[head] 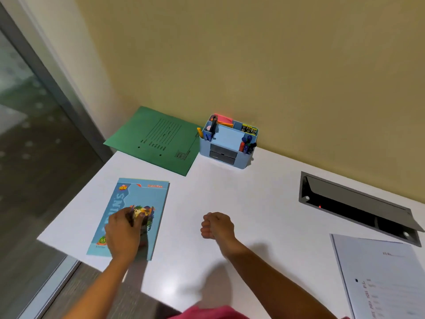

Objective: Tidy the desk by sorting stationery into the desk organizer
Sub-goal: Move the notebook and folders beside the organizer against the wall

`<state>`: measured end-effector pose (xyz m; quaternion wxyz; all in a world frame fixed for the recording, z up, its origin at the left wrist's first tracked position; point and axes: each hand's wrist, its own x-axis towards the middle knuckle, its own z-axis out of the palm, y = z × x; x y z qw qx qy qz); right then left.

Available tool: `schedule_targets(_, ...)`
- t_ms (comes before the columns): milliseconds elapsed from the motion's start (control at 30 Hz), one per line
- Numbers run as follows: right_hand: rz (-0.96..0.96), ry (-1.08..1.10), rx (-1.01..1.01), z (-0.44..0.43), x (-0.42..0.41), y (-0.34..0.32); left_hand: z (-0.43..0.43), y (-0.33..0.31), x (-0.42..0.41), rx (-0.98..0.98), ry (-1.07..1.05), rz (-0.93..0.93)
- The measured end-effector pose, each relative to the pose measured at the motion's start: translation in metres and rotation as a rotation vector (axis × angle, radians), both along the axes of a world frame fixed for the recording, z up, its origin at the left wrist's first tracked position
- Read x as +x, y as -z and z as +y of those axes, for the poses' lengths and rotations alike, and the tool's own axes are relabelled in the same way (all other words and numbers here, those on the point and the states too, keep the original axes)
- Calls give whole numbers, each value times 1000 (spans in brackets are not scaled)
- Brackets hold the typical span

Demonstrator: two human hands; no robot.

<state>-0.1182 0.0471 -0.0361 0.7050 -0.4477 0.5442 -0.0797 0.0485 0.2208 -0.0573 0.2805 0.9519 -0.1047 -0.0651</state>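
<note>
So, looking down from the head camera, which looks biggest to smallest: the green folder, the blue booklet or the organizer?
1 and 2: blue booklet and green folder. They are too close to rank; the booklet looks slightly bigger, but it lies nearer the camera.
3: organizer, clearly the smallest.

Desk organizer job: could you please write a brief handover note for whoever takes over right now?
Left hand rests on the blue booklet, fingers bent; whether it grips anything is unclear. Right hand is a fist, holding nothing.
Desk organizer stands by the wall, already holding markers, sticky notes and clips.
Left: the booklet, green folder and printed sheet lie on the desk; no loose pens visible.
</note>
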Motion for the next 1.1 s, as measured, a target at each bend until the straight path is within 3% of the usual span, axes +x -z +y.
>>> schedule_targets(200, 79, -266, -13, 53, 18, 15, 56, 1, 4, 112, -317, 228)
schedule_targets(267, 134, -358, -68, 66, 23, 24, 67, 3, 3, 100, -300, 303)
schedule_targets(400, 170, -482, -131, 83, 31, 40, 76, 3, -7, 143, -250, 285)
schedule_targets(600, 160, -506, -123, 97, 43, 38, 79, 5, -4, 180, -249, 432)
schedule_targets(867, 105, -450, -66, 87, 41, 50, 82, -11, -32, -281, -165, 246)
schedule_targets(1100, -152, -303, 7, 54, 19, 26, 58, -40, -49, -529, -44, 233)
